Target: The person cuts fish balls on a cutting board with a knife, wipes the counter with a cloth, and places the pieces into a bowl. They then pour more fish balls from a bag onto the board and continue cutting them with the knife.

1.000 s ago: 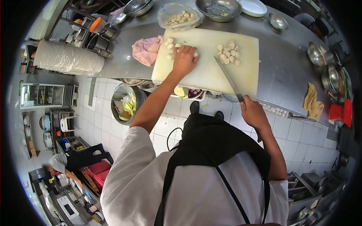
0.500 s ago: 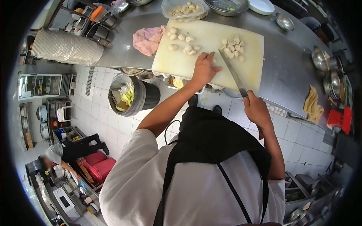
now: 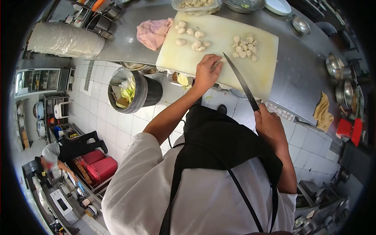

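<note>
My right hand point(image 3: 270, 127) is wrapped round the handle of a long kitchen knife point(image 3: 241, 80), whose blade points away over the white cutting board point(image 3: 188, 64). The fingers of my left hand point(image 3: 207, 72) are curled in at the board's near edge, left of the blade tip. Whatever they pinch, if anything, is too small to make out. Whole pale round balls point(image 3: 199, 34), perhaps mushrooms or fish balls, lie at the board's left. A pile of cut pale pieces point(image 3: 245, 47) sits to the right, beyond the knife.
Behind the board stand a plastic tub point(image 3: 196, 9) of pale pieces and a metal bowl point(image 3: 244, 6). A pink cloth point(image 3: 154, 33) lies left of it, a yellow cloth point(image 3: 324, 111) far right. A waste bin point(image 3: 145, 92) stands below. Another person point(image 3: 58, 154) is at lower left.
The knife and my right hand have shifted slightly, and the blade tip is a little further left. My left hand has drawn back toward the board's near edge, with its fingers more curled.
</note>
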{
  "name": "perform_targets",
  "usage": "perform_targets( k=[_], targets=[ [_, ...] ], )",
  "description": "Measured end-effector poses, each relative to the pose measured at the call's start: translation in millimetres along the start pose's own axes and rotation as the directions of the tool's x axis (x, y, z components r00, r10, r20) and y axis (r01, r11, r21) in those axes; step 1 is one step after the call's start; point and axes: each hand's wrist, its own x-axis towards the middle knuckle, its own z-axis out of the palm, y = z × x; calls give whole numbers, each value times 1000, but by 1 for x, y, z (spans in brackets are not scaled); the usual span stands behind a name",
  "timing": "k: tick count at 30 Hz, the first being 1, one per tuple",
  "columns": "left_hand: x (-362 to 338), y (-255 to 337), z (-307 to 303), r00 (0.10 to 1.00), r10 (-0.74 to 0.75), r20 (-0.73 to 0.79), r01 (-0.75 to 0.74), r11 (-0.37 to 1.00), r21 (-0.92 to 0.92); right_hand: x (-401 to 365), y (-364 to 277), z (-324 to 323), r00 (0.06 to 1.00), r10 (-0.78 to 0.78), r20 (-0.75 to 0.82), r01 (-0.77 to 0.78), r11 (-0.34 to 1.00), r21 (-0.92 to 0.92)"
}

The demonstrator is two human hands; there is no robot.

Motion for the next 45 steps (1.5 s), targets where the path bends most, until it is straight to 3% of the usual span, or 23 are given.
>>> perform_targets(
  k=[6, 9, 15, 30, 45],
  targets=[
    [0, -10, 2, 1000, 8, 15, -7, 999, -34, -1, 1, 2, 1000, -6, -13, 6, 1000, 0],
    [1, -5, 4, 998, 37, -46, -39, 998, -46, 0, -1, 2, 1000, 7, 2, -7, 1000, -6],
    [9, -10, 8, 991, 111, -69, -110, 994, 20, 0, -4, -1, 1000, 12, 11, -12, 1000, -20],
    [8, -7, 9, 998, -1, -63, -1, 999, -38, 11, -2, -5, 997, 28, 75, -31, 999, 38],
    [7, -12, 10, 996, 22, -89, -23, 1000, -5, 27, -5, -1, 987, 29, 158, -36, 999, 40]
  ],
)
